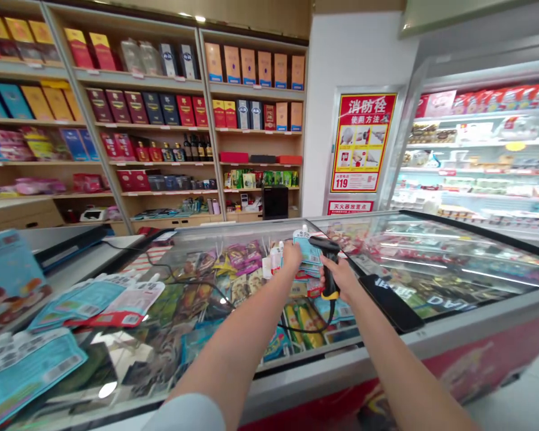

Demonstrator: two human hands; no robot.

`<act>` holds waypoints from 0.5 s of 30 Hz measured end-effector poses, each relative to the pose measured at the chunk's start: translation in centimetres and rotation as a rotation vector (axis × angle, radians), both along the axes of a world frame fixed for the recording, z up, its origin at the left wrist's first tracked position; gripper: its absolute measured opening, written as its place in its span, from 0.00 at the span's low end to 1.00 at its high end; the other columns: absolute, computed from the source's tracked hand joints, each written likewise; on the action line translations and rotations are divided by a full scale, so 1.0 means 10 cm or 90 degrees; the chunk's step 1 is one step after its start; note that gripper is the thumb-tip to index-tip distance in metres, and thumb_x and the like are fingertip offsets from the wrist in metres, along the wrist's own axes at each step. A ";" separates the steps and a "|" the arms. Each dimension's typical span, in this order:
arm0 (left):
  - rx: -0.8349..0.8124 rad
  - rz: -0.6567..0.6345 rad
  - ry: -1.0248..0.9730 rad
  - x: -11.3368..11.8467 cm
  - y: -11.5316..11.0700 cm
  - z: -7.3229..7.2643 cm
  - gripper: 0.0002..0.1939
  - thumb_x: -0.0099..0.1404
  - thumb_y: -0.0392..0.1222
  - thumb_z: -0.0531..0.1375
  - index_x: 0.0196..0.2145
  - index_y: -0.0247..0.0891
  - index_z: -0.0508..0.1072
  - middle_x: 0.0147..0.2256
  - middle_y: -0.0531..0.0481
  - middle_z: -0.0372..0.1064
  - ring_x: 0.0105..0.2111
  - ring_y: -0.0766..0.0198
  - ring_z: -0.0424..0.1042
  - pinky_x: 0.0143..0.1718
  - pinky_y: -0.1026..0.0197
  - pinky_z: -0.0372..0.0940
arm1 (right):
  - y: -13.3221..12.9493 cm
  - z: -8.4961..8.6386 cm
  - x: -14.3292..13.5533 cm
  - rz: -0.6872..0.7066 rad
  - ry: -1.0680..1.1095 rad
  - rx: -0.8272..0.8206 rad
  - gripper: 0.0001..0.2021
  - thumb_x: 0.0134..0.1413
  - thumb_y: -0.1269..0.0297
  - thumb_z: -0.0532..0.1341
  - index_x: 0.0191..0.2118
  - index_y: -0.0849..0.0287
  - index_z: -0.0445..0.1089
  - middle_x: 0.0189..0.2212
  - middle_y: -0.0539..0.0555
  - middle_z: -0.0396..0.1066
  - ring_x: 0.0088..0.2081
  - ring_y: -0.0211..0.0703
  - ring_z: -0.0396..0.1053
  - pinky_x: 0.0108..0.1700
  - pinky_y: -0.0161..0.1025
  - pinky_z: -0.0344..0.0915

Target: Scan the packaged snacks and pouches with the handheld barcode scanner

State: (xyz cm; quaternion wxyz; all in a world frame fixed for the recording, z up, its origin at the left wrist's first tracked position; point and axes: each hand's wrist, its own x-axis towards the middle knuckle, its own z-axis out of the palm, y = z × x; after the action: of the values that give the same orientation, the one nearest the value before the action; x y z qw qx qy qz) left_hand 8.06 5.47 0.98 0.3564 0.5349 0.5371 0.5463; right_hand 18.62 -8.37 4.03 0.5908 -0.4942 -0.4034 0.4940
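Nearby pouches [31,365]: lay overlapping on the glass top [108,389] — probably light, floppy and slick, best pinched along the flat sealed edges.
Right hand [342,278]: was wrapped around the grip of the scanner [326,244], which looked rigid, its cable [331,317] looping below.
Left hand [293,256]: seemingly pinched the blue pouch [304,244] just beside the scanner — soft-bodied, likely firmer at the cap.

Ahead of you, wooden shelves [251,142] are holding rows of boxed goods, with 6 orange boxes [248,66] standing at the upper right and dark bottles [194,148] standing lower down. A black screen [275,204] is sitting near their base. Farther right, you are facing a poster [363,143] showing 119 on a white wall [326,60], and a lit display cooler [480,144] is glowing beyond.
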 end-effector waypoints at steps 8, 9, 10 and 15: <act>0.019 0.031 0.185 0.20 -0.16 0.00 0.19 0.56 0.30 0.57 0.46 0.38 0.71 0.44 0.38 0.74 0.53 0.50 0.68 0.60 0.48 0.45 | -0.02 -0.10 0.08 -0.013 0.021 0.015 0.17 0.42 0.55 0.68 0.34 0.55 0.62 0.16 0.45 0.65 0.16 0.40 0.64 0.18 0.38 0.64; 0.021 0.035 0.194 0.19 -0.17 0.00 0.19 0.56 0.30 0.56 0.47 0.38 0.71 0.45 0.37 0.74 0.54 0.49 0.67 0.61 0.47 0.45 | -0.01 -0.10 0.07 -0.011 0.021 0.015 0.17 0.42 0.55 0.68 0.33 0.55 0.62 0.16 0.45 0.65 0.16 0.40 0.63 0.18 0.38 0.64; 0.024 0.041 0.200 0.17 -0.18 0.00 0.20 0.57 0.30 0.56 0.47 0.37 0.71 0.46 0.36 0.73 0.54 0.49 0.67 0.61 0.47 0.45 | -0.01 -0.10 0.05 -0.009 0.021 0.014 0.16 0.43 0.55 0.68 0.33 0.55 0.62 0.16 0.44 0.65 0.16 0.39 0.63 0.18 0.38 0.64; 0.046 0.066 0.220 -0.15 -0.21 0.09 0.19 0.59 0.35 0.58 0.49 0.37 0.70 0.50 0.35 0.71 0.54 0.50 0.66 0.59 0.50 0.50 | 0.01 -0.08 -0.11 0.010 0.017 -0.001 0.18 0.41 0.54 0.69 0.32 0.55 0.61 0.15 0.44 0.64 0.14 0.37 0.61 0.17 0.36 0.63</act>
State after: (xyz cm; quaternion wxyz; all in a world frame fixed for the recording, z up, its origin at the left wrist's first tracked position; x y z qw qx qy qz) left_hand 6.54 3.34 1.92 0.2111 0.6050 0.5972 0.4825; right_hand 17.54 -8.27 3.20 0.5922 -0.4845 -0.3988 0.5055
